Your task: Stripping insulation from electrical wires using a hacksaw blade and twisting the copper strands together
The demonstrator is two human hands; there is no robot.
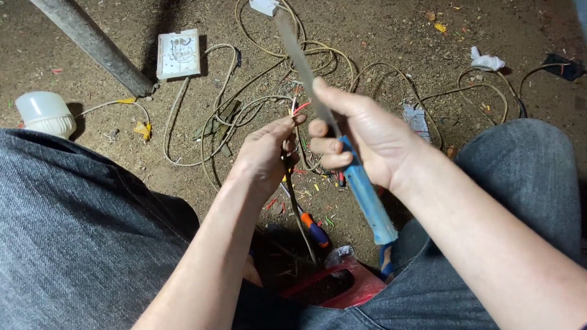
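One small crumpled wrapper [417, 120] (silvery-grey, print unreadable) lies on the dirt beside the right wrist; no signs or screens.

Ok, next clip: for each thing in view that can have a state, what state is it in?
Knife: held in right hand, blade pointing up and away, blurred.
Cable: pinched in left hand, end stripped, red core showing.
Switch plate: lying on the dirt, wiring side up, a cable running from it.
Bulb: lying on the ground, unlit.
Screwdriver: lying on the ground, untouched.
Loose cables: tangled on the dirt.
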